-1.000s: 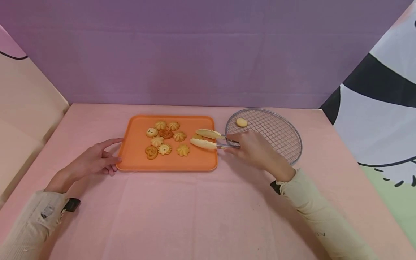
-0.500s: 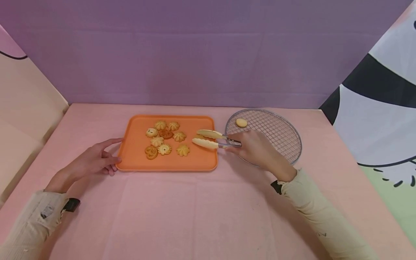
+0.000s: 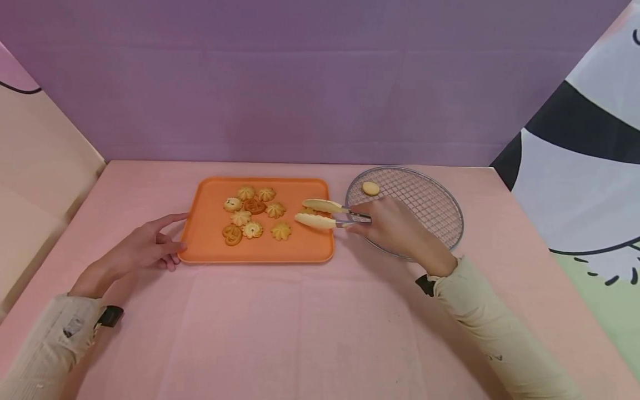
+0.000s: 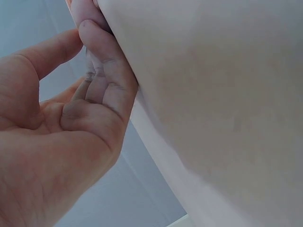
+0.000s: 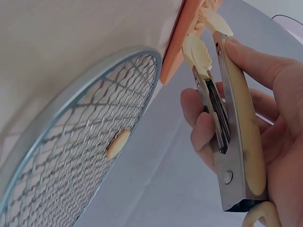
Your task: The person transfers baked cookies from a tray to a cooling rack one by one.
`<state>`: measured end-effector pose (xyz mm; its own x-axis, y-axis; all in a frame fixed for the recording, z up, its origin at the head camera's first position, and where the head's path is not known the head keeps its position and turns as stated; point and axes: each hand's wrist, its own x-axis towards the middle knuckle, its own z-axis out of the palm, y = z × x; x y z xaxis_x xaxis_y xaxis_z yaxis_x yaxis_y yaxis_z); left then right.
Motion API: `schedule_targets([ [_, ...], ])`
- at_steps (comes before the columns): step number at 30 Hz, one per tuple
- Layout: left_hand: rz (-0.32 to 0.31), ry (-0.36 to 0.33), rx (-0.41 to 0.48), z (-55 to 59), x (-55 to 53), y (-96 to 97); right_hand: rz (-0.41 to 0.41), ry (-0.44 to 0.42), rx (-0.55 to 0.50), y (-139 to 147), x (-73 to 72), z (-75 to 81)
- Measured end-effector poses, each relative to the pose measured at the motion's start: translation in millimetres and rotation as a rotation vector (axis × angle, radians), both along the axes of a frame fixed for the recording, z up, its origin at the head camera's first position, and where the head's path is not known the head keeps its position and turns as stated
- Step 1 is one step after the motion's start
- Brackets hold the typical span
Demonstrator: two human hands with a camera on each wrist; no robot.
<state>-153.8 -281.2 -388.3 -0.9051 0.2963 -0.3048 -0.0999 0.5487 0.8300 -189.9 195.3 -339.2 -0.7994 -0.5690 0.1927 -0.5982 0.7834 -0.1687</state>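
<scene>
On the pink table lies an orange tray [image 3: 200, 244] bearing several cookies [image 3: 281, 231], some ridged and pale, some pretzel-shaped and brown. My left hand [image 3: 142, 248] rests at the tray's left edge, index finger and thumb touching its rim; the left wrist view shows the other fingers [image 4: 106, 80] bent loosely. My right hand [image 3: 395, 225] grips metal tongs [image 5: 241, 118] with cream tips. Those tips stand apart over the tray's right part, on both sides of a partly hidden cookie [image 3: 308, 210].
A round wire rack [image 3: 425, 194] stands to the right of the tray, partly beneath my right hand. One oval cookie [image 3: 371, 188] lies on its far left part. A purple backdrop [image 3: 320, 100] rises behind the table.
The tongs' tips have shifted very slightly to the right and stay around the same cookie. My left hand keeps its place at the tray's edge.
</scene>
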Motion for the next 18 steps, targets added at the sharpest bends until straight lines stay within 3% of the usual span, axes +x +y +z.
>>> schedule_targets([
  [10,-0.005,0.005,0.0,-1.6,-0.4,-0.9,-0.054,0.034,0.014,13.5,4.8,5.8],
  [18,-0.011,0.018,0.015,-3.7,-0.5,-2.2,-0.065,0.073,-0.031,29.5,10.1,9.2],
])
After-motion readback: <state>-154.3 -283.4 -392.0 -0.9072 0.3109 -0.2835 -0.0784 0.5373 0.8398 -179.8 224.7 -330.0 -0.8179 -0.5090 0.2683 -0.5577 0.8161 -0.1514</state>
